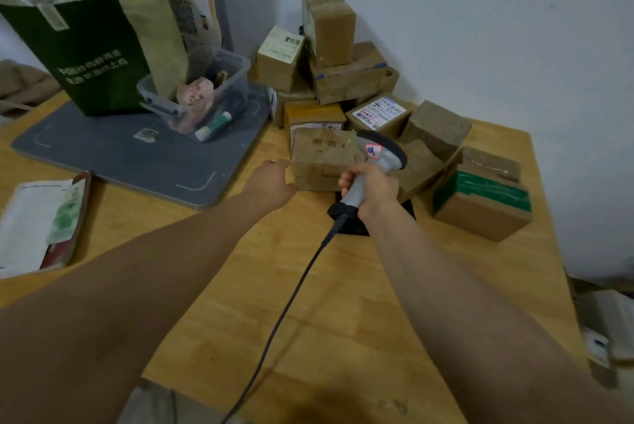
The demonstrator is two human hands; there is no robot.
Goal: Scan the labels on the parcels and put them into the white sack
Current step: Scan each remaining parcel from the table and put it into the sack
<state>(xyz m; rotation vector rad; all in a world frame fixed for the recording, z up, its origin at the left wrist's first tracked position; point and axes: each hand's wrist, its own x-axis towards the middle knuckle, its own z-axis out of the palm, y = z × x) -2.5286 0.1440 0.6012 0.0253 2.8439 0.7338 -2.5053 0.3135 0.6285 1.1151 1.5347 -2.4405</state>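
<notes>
Parcel (322, 158) gripped at left edge, scanner (379, 158) beside

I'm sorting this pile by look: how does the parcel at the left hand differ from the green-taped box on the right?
The front parcel is plain brown with faint dark print; the green-taped box carries a wide green band. The left hand grips the front parcel, and the scanner in the right hand sits by it; the green-taped box stands untouched by the table's right edge. Both are brown cardboard.
</notes>
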